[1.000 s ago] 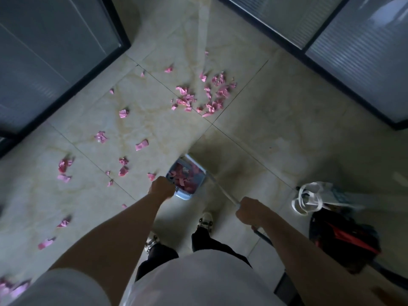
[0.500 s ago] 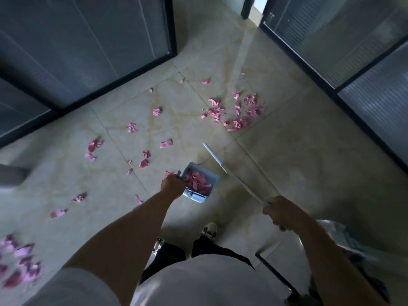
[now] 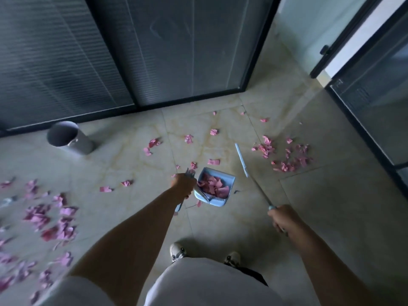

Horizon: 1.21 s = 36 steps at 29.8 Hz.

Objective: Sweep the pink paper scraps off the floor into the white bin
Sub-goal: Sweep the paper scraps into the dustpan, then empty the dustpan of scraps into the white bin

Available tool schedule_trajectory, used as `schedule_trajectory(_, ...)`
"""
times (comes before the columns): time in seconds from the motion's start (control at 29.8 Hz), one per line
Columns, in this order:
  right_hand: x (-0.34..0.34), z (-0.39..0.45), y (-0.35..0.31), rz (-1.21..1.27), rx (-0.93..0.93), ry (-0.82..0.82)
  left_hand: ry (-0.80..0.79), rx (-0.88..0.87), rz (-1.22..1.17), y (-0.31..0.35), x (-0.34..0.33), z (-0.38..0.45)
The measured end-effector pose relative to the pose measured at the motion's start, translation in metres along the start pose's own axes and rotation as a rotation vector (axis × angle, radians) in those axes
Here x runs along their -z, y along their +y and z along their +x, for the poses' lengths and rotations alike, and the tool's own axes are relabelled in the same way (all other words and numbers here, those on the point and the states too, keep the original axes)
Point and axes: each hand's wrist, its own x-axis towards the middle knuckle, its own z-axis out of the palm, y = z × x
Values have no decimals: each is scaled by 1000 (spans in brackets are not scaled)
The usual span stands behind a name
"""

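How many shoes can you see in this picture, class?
2: the left shoe sits below the blue dustpan; the right shoe is beside it, partly hidden by the shirt.

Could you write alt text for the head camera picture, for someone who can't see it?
Seen from above, a person's left hand holds a blue dustpan full of pink paper scraps, the right hand a broom handle. More scraps litter the tiled floor; a bin stands far left.

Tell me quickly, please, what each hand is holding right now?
Left hand: fingers curled round the dustpan handle.
Right hand: fingers curled round the broom handle.
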Motion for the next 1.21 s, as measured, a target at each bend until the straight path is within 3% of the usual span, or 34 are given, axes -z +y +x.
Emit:
schedule_trajectory(0.17, -47, -21, -64, -13, 51, 27, 26, 23, -167, -24, 86, -9)
schedule_trajectory(0.44, -127, -36, -163, -67, 150, -85, -120, 24, -650, -78, 196, -37)
schedule_trajectory(0.77, -212, -33, -287, -223, 309, -339, 183, -37, -1105, -99, 308, -32)
schedule_trajectory(1.07, -270, -9, -397, -363, 387, -489, 598, -22, -986, -75, 397, -11)
schedule_trajectory(1.21, -276, -12, -427, -412, 400, -508, 664, -79, -844, -55, 414, -7)
